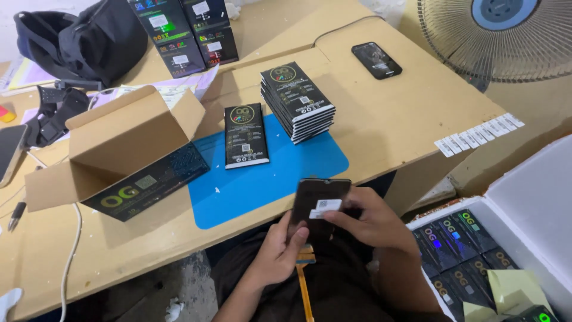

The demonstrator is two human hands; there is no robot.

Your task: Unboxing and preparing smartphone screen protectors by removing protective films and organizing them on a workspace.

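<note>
Left hand: the left hand (275, 253) cups the near edge of a dark rectangular phone screen panel (319, 206), fingers curled around its left side, thumb on its face.
Right hand: the right hand (370, 219) pinches the panel's right edge, fingertips pressed on a small white sticker label (326, 208) on the panel.
Panel: held tilted over the person's lap, just near of the table edge; an orange flat ribbon cable (305, 275) hangs from its near end.
Table: a tan wooden table (405, 119) carries a blue rectangular mat (268, 179).
On the mat: a single flat black printed package (245, 135) lies left; a stack of like black packages (297, 101) stands at its far right.
Left: an open brown cardboard box (122, 152) lies on its side.
Far: a black smartphone (376, 60) lies flat.
Right: a white foam box (524, 209) holds rows of black packages.
</note>
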